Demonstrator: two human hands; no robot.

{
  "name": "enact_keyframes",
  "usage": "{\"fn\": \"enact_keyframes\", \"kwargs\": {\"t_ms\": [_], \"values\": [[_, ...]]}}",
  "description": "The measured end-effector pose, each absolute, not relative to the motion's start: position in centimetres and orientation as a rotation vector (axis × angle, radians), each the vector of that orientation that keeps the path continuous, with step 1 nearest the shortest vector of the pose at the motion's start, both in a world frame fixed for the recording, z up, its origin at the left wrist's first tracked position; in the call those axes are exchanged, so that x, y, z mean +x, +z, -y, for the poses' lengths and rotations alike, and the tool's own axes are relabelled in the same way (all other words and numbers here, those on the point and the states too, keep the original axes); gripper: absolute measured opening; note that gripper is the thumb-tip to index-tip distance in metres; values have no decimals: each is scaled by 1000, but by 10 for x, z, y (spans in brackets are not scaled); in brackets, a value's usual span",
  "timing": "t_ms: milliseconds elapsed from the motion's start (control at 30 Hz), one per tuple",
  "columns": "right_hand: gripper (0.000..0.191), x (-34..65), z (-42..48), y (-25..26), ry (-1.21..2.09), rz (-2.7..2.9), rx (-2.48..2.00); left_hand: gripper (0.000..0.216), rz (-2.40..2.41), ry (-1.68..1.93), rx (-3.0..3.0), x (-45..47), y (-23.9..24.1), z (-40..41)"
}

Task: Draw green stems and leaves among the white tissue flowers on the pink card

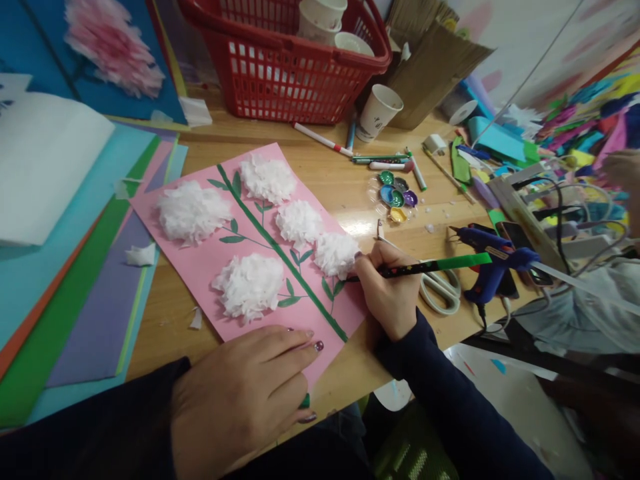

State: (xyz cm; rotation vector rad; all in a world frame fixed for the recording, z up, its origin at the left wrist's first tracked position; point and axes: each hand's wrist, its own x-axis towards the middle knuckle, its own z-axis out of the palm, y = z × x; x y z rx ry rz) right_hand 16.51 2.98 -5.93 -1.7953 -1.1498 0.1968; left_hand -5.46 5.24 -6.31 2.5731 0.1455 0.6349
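My right hand [393, 287] grips a black marker pen with a green end [463, 261]. Its tip meets the right side of the pink paper [190, 260], beside painted green leaves [333, 288]. Stretched over the paper's near edge, my left hand [250, 383] presses it down. A small green cap [305, 401] pokes out between that hand's thumb and fingers. White ruffled paper flowers [250, 285] stand along a long green stem [280, 250] on the sheet. The pen's tip is partly hidden by my right fingers.
Scissors [443, 293] and a blue glue gun [493, 257] lie right of my right hand. Behind are a paint palette [395, 195], several markers, a paper cup [379, 112] and a red basket [300, 83]. Coloured sheets [95, 313] spread at left. Another person's hand [623, 167] shows at far right.
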Motion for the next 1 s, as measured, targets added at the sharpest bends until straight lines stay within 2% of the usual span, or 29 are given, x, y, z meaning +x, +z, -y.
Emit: {"fn": "enact_keyframes", "kwargs": {"t_ms": [167,433,700,1000], "values": [[34,168,-29,-61,170,1127,-1819,34,-150,630,2580,-55,-61,-54],[35,167,-29,-62,179,1116,-1801,23,-145,566,2554,-56,-61,-54],[36,164,-29,-60,199,1148,-1786,35,-118,601,2598,-56,-58,-55],[36,156,-28,-57,286,1193,-1765,34,-133,604,2578,-56,-60,-54]]}}
